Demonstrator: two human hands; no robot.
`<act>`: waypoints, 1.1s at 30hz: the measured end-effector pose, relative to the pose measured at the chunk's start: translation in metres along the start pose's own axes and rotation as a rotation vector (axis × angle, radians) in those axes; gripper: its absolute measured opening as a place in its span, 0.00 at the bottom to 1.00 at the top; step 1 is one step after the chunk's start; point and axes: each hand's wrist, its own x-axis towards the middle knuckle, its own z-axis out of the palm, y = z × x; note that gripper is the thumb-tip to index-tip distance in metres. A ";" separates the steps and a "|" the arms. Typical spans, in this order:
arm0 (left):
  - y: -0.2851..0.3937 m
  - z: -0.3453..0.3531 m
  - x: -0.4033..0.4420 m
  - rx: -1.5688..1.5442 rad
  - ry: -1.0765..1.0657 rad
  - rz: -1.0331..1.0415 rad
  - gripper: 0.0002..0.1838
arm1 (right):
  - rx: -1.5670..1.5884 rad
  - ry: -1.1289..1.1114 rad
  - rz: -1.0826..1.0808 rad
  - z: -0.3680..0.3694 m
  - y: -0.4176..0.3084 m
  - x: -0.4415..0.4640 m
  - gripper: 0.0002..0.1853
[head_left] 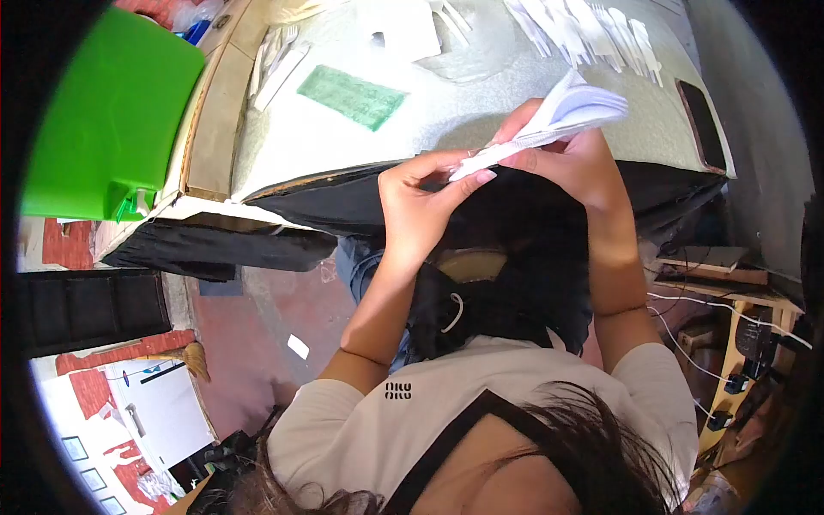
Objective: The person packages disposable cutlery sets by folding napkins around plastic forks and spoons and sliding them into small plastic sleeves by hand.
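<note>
Both hands hold a folded white paper napkin just above the table's front edge. Its layers fan apart at the upper right end, and the narrow end points down to the left. My left hand pinches that narrow end between thumb and fingers. My right hand grips the middle from below, its thumb along the near side. Whether anything is tucked inside the folds, I cannot tell. Beyond the hands, a flat green rectangular piece lies on the table. White plastic cutlery is spread at the far right.
A dark phone lies near the table's right edge. More cutlery sits at the left, with white paper at the back. A large green container stands left. Cables hang by a wooden shelf at lower right.
</note>
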 end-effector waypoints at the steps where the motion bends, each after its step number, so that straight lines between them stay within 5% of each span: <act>1: 0.005 0.000 0.000 0.043 0.018 0.031 0.09 | -0.028 -0.011 -0.051 0.000 0.001 -0.001 0.10; 8: 0.015 -0.006 0.010 0.366 0.020 0.473 0.16 | -0.204 -0.054 -0.298 0.005 -0.010 -0.001 0.08; 14: 0.013 -0.005 0.012 0.420 0.030 0.577 0.15 | -0.384 0.044 -0.344 0.006 -0.016 -0.003 0.08; 26: 0.008 0.002 0.002 0.339 0.007 0.296 0.11 | -0.241 0.013 -0.028 0.010 -0.005 -0.006 0.08; 33: 0.003 0.004 -0.002 0.128 -0.036 0.044 0.08 | 0.104 0.117 0.086 0.006 -0.011 -0.007 0.24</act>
